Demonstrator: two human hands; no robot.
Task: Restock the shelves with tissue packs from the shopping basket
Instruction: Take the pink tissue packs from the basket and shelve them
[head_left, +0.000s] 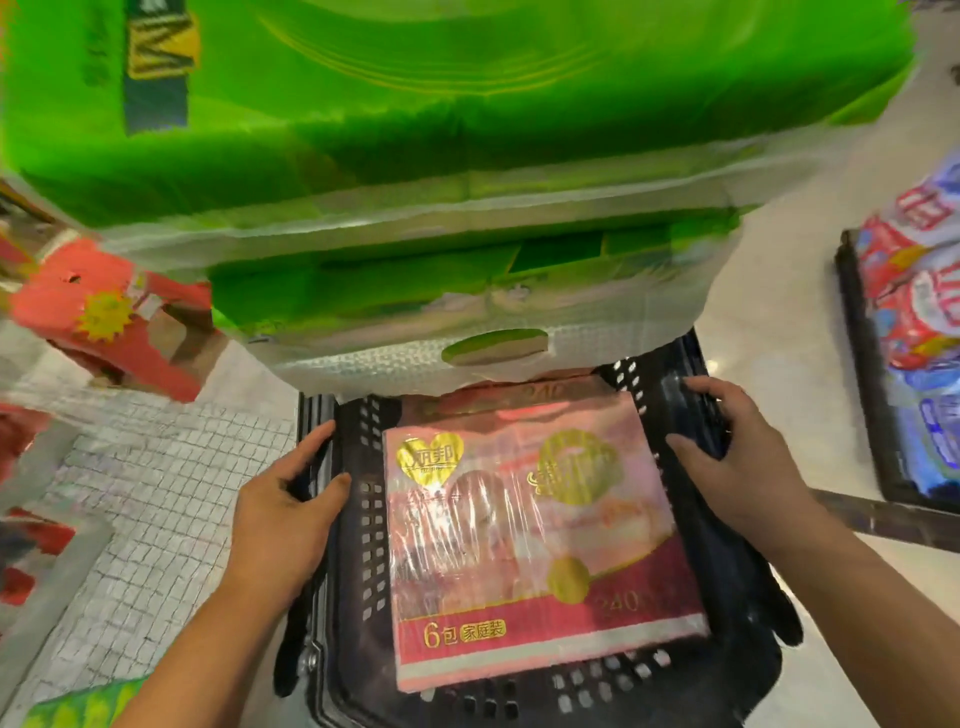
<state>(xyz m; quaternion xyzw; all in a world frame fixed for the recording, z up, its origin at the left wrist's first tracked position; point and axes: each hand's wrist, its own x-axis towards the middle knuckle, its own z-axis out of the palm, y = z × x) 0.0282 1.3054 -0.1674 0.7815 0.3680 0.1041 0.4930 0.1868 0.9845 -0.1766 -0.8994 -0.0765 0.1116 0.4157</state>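
- Looming across the upper frame, a green pack (415, 156) hides the far end of the shopping basket (366, 525); red packs (104, 317) lie at left, a second basket (857, 364) at right.
- Inside, the pink tissue pack (519, 545) lies flat, face up, long axis running bottom to top.
- Each side rim is grasped, by the left hand (288, 514) and the right hand (737, 467).

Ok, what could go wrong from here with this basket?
The big green pack seems to overhang the far end of the basket; it may topple if the basket tilts. The left hand and right hand grip only the side rims, so the load could rock. The pink pack lies loose inside and might slide.
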